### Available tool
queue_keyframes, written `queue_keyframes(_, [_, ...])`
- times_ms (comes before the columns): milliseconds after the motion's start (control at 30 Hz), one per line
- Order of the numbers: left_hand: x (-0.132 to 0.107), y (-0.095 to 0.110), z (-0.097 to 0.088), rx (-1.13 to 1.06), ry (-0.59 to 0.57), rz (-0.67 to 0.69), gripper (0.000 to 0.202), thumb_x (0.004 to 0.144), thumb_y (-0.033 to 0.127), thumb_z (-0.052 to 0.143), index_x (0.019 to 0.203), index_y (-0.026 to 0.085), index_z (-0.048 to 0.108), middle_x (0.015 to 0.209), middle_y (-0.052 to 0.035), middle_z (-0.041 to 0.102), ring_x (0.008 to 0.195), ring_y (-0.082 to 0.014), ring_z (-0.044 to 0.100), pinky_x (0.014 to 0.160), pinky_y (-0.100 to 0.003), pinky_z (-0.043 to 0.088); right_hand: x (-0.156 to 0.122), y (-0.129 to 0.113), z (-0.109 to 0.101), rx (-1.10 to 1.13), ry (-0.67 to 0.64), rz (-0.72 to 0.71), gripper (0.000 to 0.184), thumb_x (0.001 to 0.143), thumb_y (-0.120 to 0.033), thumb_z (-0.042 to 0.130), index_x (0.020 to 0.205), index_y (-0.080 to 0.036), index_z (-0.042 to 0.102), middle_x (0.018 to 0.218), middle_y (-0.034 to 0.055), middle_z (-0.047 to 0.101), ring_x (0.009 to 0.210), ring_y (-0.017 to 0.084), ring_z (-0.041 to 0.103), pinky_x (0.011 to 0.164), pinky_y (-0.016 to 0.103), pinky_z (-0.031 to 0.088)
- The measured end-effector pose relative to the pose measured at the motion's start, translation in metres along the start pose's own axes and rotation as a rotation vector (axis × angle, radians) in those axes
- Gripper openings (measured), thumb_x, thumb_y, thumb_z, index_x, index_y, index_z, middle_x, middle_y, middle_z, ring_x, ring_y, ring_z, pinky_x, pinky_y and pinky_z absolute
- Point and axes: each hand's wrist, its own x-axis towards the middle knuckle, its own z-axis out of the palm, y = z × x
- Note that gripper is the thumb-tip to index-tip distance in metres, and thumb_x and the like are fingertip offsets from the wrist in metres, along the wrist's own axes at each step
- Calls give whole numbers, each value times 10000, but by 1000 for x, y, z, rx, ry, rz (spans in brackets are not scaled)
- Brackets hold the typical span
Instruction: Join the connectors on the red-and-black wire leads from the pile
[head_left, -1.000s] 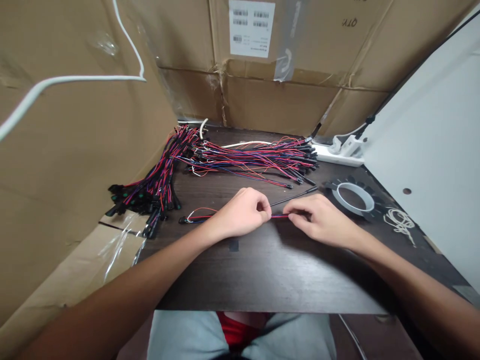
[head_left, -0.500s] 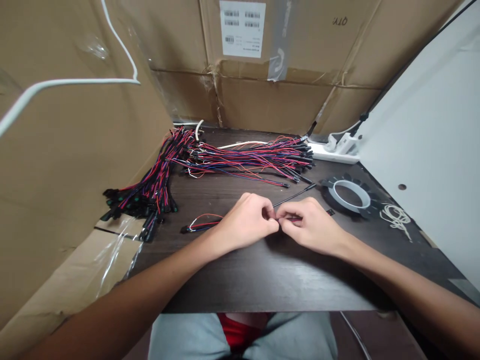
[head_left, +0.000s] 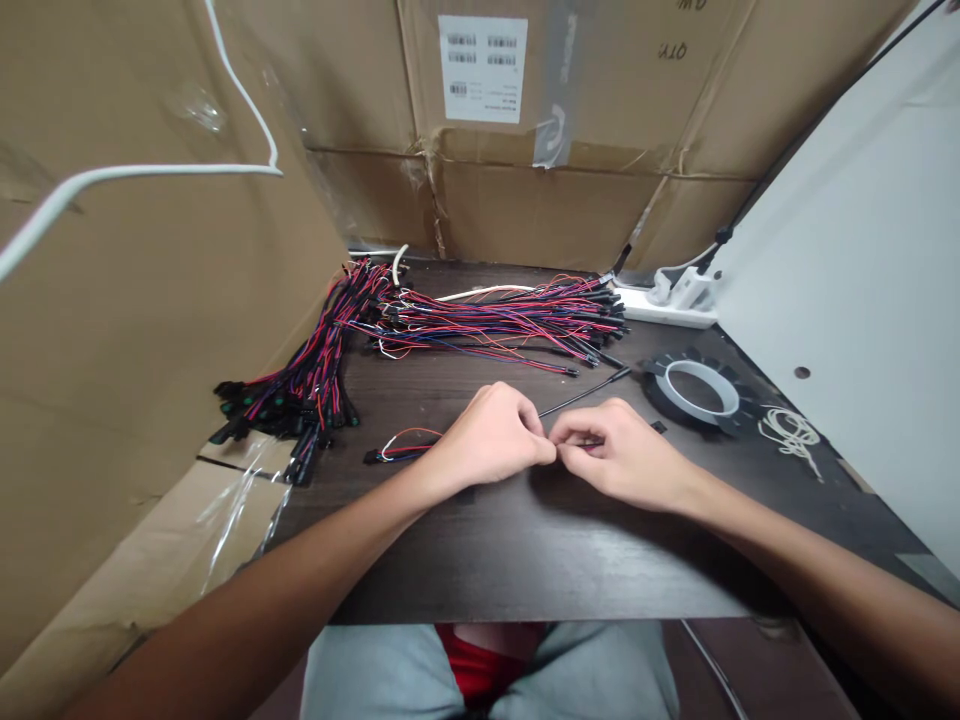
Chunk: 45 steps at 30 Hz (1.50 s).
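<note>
Both my hands meet over the middle of the dark table, pinching one wire harness [head_left: 409, 452] of red, black and white wires. Its black connector end sticks out to the left, past my left wrist. My left hand [head_left: 501, 436] is closed, thumb and fingertips together at the wires. Fingers of my right hand [head_left: 619, 452] are closed on the same wires just to the right, and a small dark end shows beyond its knuckles. The exact spot between the fingertips is hidden. Behind the hands, a thin black cable [head_left: 585, 394] slants up to the right.
Bundles of red, blue and black wire harnesses lie at the left [head_left: 300, 375] and back [head_left: 495, 322]. On the right are a roll of black tape [head_left: 701, 392], a tangle of white string [head_left: 791, 432] and a white power strip [head_left: 667, 307]. Cardboard [head_left: 360, 90] stands behind.
My left hand's fingers have shifted slightly and curl differently at the wires. The right hand stays almost in place. The whole view has tilted up a little.
</note>
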Motion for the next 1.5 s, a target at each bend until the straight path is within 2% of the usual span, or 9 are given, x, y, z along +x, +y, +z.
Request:
queue_keyframes(400, [0, -7, -11, -193, -139, -117, 149, 524, 162, 572, 621, 115, 675, 449, 24, 502, 417, -64, 386, 408, -169, 254, -2, 1, -11, 72, -29, 37, 154, 732, -160, 487, 697, -122, 632, 539, -10, 536, 497, 87, 425, 500, 205, 325])
queue_keyframes(500, [1, -10, -14, -203, -187, -75, 154, 544, 162, 567, 654, 116, 665, 472, 24, 520, 432, -67, 414, 421, -165, 285, -2, 2, -14, 91, -40, 50, 149, 725, -160, 488, 696, -119, 628, 550, -6, 543, 502, 87, 430, 500, 202, 335])
queue_keyframes(700, [3, -13, -13, -251, -239, 105, 136, 599, 167, 605, 721, 119, 640, 602, 25, 580, 518, -62, 468, 498, -159, 359, -2, 7, -16, 168, -35, 88, 145, 722, -191, 494, 696, -122, 619, 546, -14, 515, 509, 86, 400, 492, 200, 324])
queue_keyframes(867, [3, -12, -14, -247, -252, 138, 154, 628, 164, 634, 768, 112, 669, 648, 12, 607, 571, -67, 499, 539, -157, 371, -1, 7, -15, 212, -67, 95, 155, 744, -235, 520, 690, -120, 609, 527, -23, 474, 495, 78, 361, 475, 199, 298])
queue_keyframes(1000, [2, -14, -24, -237, -392, 71, 155, 674, 182, 612, 805, 116, 664, 660, -2, 622, 574, -79, 529, 553, -167, 410, 0, 7, -18, 240, -67, 101, 177, 747, -265, 529, 687, -121, 611, 517, -23, 460, 488, 79, 358, 472, 205, 290])
queue_keyframes(1100, [1, -17, -32, -343, -510, -20, 175, 729, 227, 584, 826, 95, 645, 705, -44, 643, 613, -105, 581, 615, -208, 478, 0, 7, -22, 250, -59, 108, 193, 742, -288, 537, 676, -122, 610, 520, -16, 471, 493, 85, 377, 473, 211, 295])
queue_keyframes(1367, [1, -21, -41, -362, -553, -28, 143, 675, 201, 657, 771, 97, 637, 648, -11, 600, 571, -80, 561, 571, -171, 451, 0, 11, -31, 218, -14, 91, 190, 746, -296, 560, 669, -134, 621, 572, 10, 549, 527, 102, 454, 494, 221, 337])
queue_keyframes(1500, [0, -19, -40, -435, -597, -66, 144, 671, 209, 667, 733, 104, 591, 644, -25, 617, 576, -96, 599, 587, -180, 488, -1, 10, -33, 196, 15, 65, 188, 754, -287, 559, 675, -134, 634, 585, 15, 572, 530, 101, 476, 489, 207, 354])
